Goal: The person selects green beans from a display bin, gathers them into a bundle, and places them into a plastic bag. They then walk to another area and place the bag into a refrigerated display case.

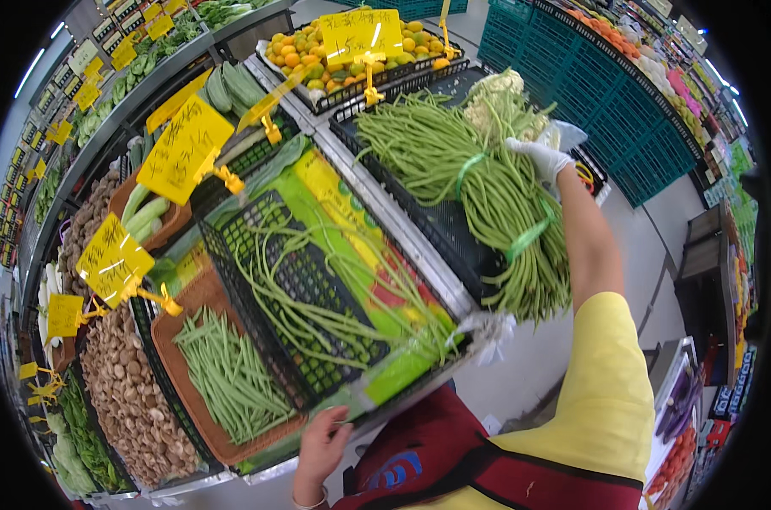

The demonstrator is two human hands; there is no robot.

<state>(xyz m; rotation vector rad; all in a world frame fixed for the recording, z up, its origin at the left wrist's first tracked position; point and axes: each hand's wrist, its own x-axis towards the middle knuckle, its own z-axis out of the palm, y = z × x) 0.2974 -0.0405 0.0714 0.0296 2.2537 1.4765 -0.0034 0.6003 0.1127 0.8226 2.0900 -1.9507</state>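
Note:
My right hand [545, 159], in a white glove, is on the upper right side of the bundled yardlong beans [506, 197]; some fingers are hidden, so a grip on them cannot be made out. Green ties [529, 239] bind these beans, which lie in a black tray [424, 204] and hang over its near edge. Cauliflower [494, 95] sits just beyond the hand. My left hand [325, 440], bare and empty with loosely curled fingers, is by the stand's front edge, near a brown basket [162, 331] of green beans [232, 376].
A black crate [258, 319] has a few loose yardlong beans [296, 306] over it. Yellow price signs [184, 150] on clips rise among the produce. Small citrus fruit [290, 57] and mushrooms [130, 395] fill other bins. Teal crates [583, 102] stand stacked at the right.

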